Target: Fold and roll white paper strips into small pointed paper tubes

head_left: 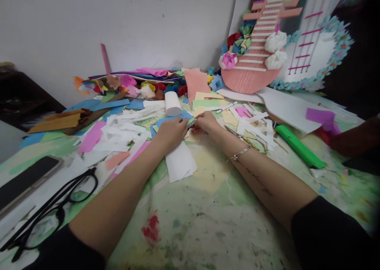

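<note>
My left hand and my right hand meet near the middle of the table. Between them is a small stack of coloured paper pieces, with green, yellow and blue edges. My left fingers are closed on its left side; my right thumb and fingers pinch its right end. Blue paper lies just behind my left hand. White paper sheets lie below the hands. A white cylinder stands beyond my left hand. Scissors with gold handles rest to the right, partly behind my right wrist.
White paper strips litter the left side. Black glasses and a phone lie at the near left. A green wrapped roll is on the right. Paper guitar-like crafts lean on the wall, beside heaped paper flowers.
</note>
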{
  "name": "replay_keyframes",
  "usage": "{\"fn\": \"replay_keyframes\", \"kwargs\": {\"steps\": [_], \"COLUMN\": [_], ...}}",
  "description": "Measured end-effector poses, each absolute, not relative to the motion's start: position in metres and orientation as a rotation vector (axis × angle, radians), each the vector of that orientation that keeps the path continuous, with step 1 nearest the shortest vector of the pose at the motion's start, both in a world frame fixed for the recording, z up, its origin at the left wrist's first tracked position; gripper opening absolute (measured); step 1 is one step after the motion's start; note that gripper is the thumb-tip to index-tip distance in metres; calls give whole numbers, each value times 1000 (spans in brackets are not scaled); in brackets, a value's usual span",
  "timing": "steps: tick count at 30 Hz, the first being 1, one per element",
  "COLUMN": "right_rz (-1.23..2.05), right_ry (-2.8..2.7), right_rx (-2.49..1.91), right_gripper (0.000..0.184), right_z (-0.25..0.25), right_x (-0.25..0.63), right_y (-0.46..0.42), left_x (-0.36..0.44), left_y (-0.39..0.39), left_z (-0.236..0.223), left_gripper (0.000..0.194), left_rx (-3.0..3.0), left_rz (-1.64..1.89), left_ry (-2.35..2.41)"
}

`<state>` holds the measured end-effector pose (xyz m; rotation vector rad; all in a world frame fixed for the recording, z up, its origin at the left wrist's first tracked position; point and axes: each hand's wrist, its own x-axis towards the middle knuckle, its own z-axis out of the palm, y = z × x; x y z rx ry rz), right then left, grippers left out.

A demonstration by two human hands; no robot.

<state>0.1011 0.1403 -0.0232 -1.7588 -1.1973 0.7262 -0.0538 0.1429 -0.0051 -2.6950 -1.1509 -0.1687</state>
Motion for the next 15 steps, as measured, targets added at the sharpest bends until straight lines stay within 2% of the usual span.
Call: {"fn": "replay_keyframes", "kwargs": {"steps": [5,11,15], "right_rz": [941,946,906], "right_ry": [-1101,-1033,-1081], "right_rx": [-1687,-1649,-1635], "right_gripper": [18,30,26], "right_z": [-25,-25,-23], "right_x": [103,105,103], "right_y": [139,139,136], "left_x": [-59,-63,-64], "left_y": [150,158,160], "left_z": [0,1,3], "left_gripper": [32,37,38], "left_rx": [-2752,-2798,-2818], "left_rz": [-98,-49,-31], "left_ry": [-1111,-1092,-1082]}}
